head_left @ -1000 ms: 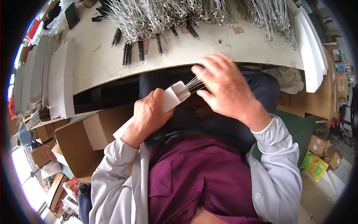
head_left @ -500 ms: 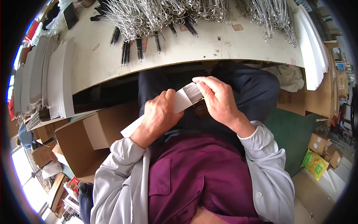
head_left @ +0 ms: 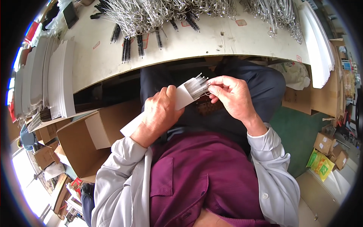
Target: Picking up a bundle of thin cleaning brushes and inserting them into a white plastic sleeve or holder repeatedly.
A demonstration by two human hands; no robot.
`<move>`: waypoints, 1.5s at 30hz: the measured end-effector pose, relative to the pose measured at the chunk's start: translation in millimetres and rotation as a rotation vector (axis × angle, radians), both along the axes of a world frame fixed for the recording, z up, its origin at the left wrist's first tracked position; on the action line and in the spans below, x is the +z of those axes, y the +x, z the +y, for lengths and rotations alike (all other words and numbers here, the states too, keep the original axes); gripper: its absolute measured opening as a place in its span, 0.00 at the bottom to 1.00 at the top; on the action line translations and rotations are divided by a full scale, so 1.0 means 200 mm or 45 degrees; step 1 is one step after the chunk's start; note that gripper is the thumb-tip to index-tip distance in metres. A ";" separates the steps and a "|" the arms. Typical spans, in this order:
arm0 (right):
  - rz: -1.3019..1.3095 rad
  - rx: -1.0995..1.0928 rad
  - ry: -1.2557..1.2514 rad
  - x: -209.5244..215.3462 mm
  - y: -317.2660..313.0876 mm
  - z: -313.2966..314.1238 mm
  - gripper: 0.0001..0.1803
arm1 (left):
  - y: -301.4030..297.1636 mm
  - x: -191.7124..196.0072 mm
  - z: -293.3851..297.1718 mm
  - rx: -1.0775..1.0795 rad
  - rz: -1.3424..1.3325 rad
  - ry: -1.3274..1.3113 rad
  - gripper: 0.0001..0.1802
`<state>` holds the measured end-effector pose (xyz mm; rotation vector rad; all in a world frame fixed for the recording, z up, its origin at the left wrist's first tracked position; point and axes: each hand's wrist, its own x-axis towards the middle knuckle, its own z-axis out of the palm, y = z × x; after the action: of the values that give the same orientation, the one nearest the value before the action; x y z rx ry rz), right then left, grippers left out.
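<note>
My left hand [head_left: 160,110] is wrapped round a long narrow white box [head_left: 132,124], held slantwise above my lap. Out of the box's upper right end stick several small wire brushes [head_left: 197,86] with pale bristles and light tips. My right hand [head_left: 235,97] is at that end, thumb and forefinger pinched at the edge of the brushes; its other fingers are curled. The lower parts of the brushes are hidden inside the box.
On the pale table [head_left: 94,68] ahead lies a heap of looped metal wire brushes [head_left: 147,17], some black-bristled. Flat white boxes [head_left: 62,79] stand stacked at the left, with more white boxes [head_left: 315,49] at the right. An open cardboard carton [head_left: 81,147] sits lower left.
The brushes now stick farther out of the box's end. My right hand has drawn back to the right from covering that end, its fingers now at the brushes' side.
</note>
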<state>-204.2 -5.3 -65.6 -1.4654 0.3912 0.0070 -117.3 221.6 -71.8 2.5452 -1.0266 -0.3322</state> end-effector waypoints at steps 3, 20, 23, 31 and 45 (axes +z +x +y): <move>-0.055 -0.035 0.082 -0.01 0.01 0.00 0.08 | 0.00 0.01 0.00 -0.022 -0.012 0.007 0.24; -0.352 -0.169 -0.463 -0.08 -0.04 0.18 0.21 | -0.05 -0.02 0.01 0.100 0.207 -0.018 0.28; -0.576 0.020 -0.845 -0.13 -0.01 0.17 0.20 | -0.05 -0.02 0.00 0.074 0.194 -0.078 0.29; -0.430 0.109 -0.598 -0.12 -0.05 0.19 0.17 | -0.06 -0.02 0.02 0.081 0.201 -0.068 0.27; -0.173 0.312 -0.374 -0.10 -0.06 0.19 0.12 | -0.12 -0.09 0.02 0.147 0.252 -0.315 0.36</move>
<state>-216.1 32.1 -84.9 -1.7858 0.1019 0.0476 -140.5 226.3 -89.3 2.2861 -0.7911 -0.3904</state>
